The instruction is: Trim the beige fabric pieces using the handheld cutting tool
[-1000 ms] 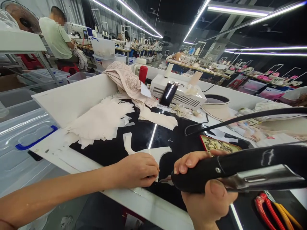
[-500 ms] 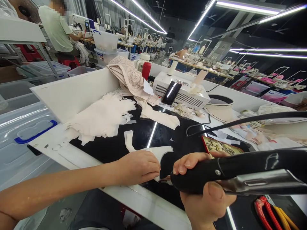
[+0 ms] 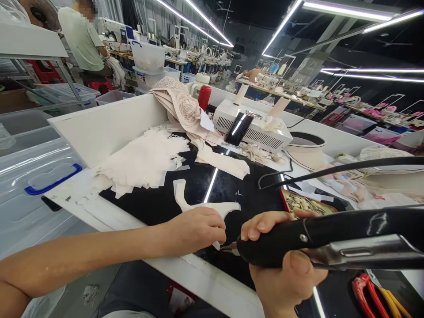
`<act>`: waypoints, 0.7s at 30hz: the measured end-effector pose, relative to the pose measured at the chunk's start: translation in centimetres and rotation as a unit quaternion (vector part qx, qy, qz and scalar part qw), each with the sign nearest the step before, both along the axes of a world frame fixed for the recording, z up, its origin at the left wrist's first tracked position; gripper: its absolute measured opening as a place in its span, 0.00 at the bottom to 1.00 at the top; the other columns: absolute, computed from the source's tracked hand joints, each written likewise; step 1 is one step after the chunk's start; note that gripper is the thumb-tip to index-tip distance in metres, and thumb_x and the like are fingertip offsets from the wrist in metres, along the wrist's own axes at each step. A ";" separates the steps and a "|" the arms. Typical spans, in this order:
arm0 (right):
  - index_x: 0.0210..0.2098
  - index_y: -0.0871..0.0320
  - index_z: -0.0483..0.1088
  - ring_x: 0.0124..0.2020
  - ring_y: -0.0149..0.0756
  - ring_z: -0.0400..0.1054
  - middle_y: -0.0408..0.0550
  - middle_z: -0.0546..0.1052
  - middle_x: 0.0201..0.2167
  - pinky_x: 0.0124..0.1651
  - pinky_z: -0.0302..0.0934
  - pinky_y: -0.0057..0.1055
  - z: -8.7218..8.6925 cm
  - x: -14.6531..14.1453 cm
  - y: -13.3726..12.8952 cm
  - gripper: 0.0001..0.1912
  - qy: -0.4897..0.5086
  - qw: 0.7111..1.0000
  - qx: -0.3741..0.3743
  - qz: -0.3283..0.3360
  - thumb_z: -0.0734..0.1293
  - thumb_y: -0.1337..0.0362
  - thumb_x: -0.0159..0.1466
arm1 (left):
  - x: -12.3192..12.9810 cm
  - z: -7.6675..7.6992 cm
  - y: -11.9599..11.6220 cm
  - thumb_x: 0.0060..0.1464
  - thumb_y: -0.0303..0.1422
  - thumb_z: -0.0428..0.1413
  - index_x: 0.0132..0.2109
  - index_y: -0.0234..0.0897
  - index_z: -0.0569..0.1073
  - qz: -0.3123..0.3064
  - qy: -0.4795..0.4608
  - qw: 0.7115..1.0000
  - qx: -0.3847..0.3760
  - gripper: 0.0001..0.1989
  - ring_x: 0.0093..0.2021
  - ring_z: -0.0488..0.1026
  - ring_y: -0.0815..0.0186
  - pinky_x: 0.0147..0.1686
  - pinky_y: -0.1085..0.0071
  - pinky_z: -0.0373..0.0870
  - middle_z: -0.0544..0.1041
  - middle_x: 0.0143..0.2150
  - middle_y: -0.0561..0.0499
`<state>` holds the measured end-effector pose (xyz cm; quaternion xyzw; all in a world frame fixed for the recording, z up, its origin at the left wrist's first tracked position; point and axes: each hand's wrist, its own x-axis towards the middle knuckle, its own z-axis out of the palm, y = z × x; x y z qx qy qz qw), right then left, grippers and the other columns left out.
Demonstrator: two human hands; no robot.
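on the black bench (image 3: 195, 182), one pale cloth piece (image 3: 226, 208) lies at six o'clock, partly under the left hand (image 3: 200, 232), whose fingers curl together at its edge, any pinch unclear, while the right hand (image 3: 281, 285) wraps its fingers around one black tool (image 3: 338, 229) at four o'clock. the step looks like lining one metal tip (image 3: 231, 249) up with the piece, and the next move calls for a steady hold; one pale heap (image 3: 145, 159) sits at nine, one vented white box (image 3: 265, 138) at two.
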<state>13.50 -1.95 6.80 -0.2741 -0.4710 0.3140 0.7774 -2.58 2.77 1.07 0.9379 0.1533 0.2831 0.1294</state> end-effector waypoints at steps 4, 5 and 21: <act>0.49 0.53 0.69 0.22 0.33 0.68 0.37 0.77 0.27 0.22 0.68 0.30 0.1 0.0 0.0 0.24 -0.001 1.000 -0.007 -0.001 0.79 0.54 0.60 | -0.1 -0.5 0.2 0.66 0.18 0.59 0.40 0.35 0.78 -0.017 0.017 1.000 0.000 0.09 0.39 0.76 0.64 0.43 0.69 0.71 0.80 0.38 0.51; 0.49 0.53 0.69 0.22 0.33 0.68 0.37 0.77 0.27 0.22 0.68 0.30 0.1 -0.1 0.0 0.24 -0.001 1.000 -0.009 -0.001 0.79 0.53 0.60 | -0.2 -0.6 0.2 0.65 0.18 0.59 0.41 0.34 0.78 -0.023 0.014 1.000 0.000 0.09 0.39 0.76 0.64 0.43 0.69 0.72 0.81 0.39 0.50; 0.49 0.53 0.67 0.21 0.32 0.67 0.36 0.76 0.26 0.21 0.67 0.29 0.1 0.0 0.0 0.24 -0.011 1.000 -0.021 -0.009 0.78 0.52 0.60 | -1.8 -0.2 0.7 0.68 0.21 0.54 0.48 0.34 0.79 -0.062 0.038 0.996 0.057 0.10 0.46 0.77 0.62 0.54 0.68 0.73 0.82 0.46 0.46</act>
